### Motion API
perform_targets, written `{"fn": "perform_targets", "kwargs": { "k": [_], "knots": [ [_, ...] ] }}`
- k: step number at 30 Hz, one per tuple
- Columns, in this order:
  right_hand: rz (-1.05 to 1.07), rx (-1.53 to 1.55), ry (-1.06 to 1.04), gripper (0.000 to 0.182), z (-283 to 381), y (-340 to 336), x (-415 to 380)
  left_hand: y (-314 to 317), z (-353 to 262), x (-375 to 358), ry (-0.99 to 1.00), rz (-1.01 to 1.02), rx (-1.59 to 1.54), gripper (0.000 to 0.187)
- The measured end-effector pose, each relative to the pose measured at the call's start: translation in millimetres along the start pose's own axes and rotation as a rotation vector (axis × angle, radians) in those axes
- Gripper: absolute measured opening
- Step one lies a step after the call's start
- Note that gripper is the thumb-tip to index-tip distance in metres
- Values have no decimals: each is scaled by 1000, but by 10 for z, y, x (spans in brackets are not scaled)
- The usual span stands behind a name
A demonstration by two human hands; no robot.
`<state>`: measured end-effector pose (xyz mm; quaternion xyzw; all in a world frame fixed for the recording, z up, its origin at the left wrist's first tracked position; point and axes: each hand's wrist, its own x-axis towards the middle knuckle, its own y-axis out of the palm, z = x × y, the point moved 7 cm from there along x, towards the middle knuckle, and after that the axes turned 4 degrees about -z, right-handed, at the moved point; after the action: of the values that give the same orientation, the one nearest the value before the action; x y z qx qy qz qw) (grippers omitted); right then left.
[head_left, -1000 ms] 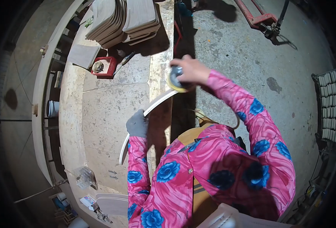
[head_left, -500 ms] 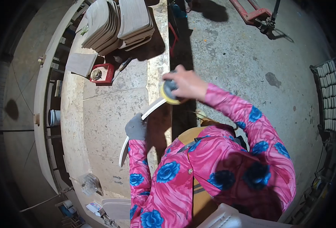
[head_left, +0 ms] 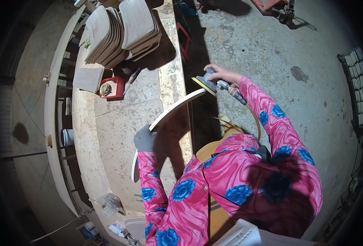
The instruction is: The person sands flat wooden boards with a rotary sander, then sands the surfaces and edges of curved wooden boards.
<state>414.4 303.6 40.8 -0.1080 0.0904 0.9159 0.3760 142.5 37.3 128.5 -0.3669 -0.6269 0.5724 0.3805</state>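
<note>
My left hand (head_left: pixel 145 138), in a grey glove, is wrapped round a thin curved wooden panel (head_left: pixel 177 105) seen edge-on. The panel slants over the workbench (head_left: pixel 126 123), one end low by my left forearm and the other reaching past the bench's edge. My right hand (head_left: pixel 224 76) is bare and closed round a pneumatic disc sander (head_left: pixel 207 82). Its yellow-edged pad is tilted, right at the panel's far end. An air hose (head_left: pixel 254 117) runs from the sander's fitting back beneath my right sleeve.
Stacks of curved panels (head_left: pixel 140 26) stand at the bench's far end. Nearer are a red box (head_left: pixel 115 89), a slim tool with a dark handle (head_left: pixel 133 78) and a flat panel (head_left: pixel 88 79). A clear plastic container (head_left: pixel 111 204) sits at lower left. A red pallet jack (head_left: pixel 267 5) stands on the floor.
The sander in my right hand has moved right and tipped, now at the panel's far end. The panel has turned, showing more of its curved edge. My left hand keeps its grip.
</note>
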Motion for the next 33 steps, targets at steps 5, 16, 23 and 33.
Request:
{"fn": "perform_targets", "kwargs": {
  "k": [5, 16, 23, 33],
  "knots": [
    [-64, -56, -199, 49, 293, 87, 8, 49, 177, 207, -9, 72, -37, 28],
    [-255, -868, -438, 52, 1439, 909, -274, 279, -94, 609, 166, 138, -113, 31],
    [-153, 59, -92, 49, -214, 96, 80, 324, -76, 629, 156, 149, -79, 31],
    [-333, -711, -415, 52, 1173, 603, -273, 195, -450, 751, 209, 113, -155, 35]
  ]
}}
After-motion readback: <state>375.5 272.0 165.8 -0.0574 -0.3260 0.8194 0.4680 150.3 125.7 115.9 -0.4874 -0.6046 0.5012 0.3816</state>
